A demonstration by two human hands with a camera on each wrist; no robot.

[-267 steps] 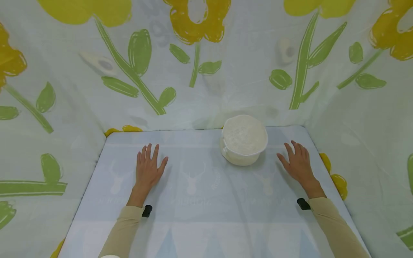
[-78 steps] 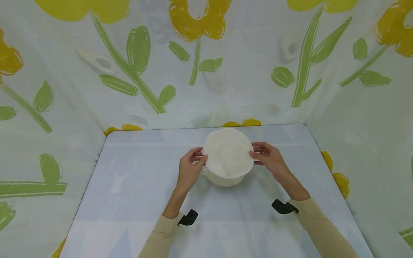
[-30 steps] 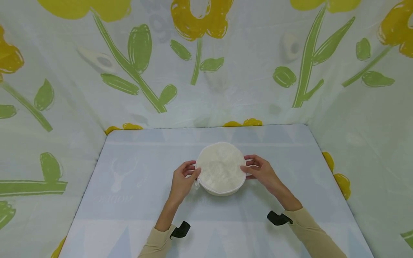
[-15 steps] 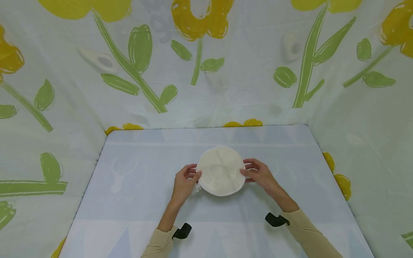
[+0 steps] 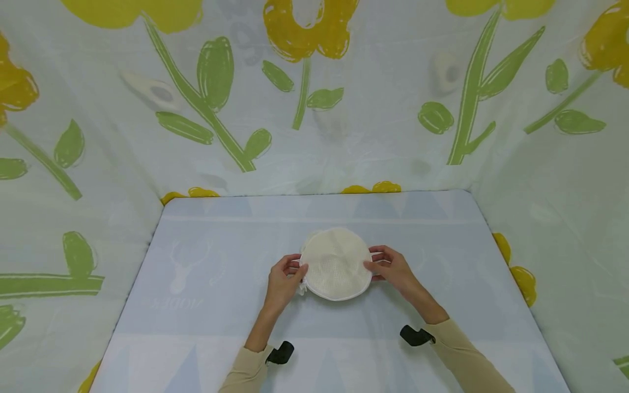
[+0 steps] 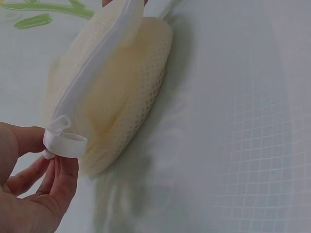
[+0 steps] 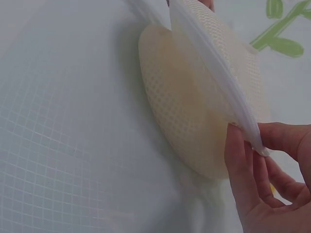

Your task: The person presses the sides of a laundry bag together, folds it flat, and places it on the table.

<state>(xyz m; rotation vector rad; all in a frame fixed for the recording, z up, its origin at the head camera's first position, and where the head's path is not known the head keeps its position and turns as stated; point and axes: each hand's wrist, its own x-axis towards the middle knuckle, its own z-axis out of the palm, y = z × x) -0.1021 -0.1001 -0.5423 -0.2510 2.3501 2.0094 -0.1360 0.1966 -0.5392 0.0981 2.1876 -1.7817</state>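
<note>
A round cream mesh laundry bag (image 5: 336,265) with a white piped rim stands near the middle of the table, its flat top tilted towards me. My left hand (image 5: 282,284) pinches the rim on the left side. Opposite it, my right hand (image 5: 393,273) pinches the rim between thumb and fingers. A white fabric loop (image 6: 65,144) hangs at the left thumb in the left wrist view. The soft side (image 7: 180,92) of the bag bulges below the rim in the right wrist view, its bottom close to the table; whether it touches I cannot tell.
A pale blue patterned cloth (image 5: 196,327) covers the table. Hanging sheets (image 5: 373,125) with yellow flowers and green leaves enclose it at the back and both sides. Black wrist devices (image 5: 280,352) sit at both cuffs.
At first the bag stood at the back right, with both hands apart from it. Both hands then gripped its rim and brought it left and nearer. Lately its top has tilted towards me, hiding its front side.
</note>
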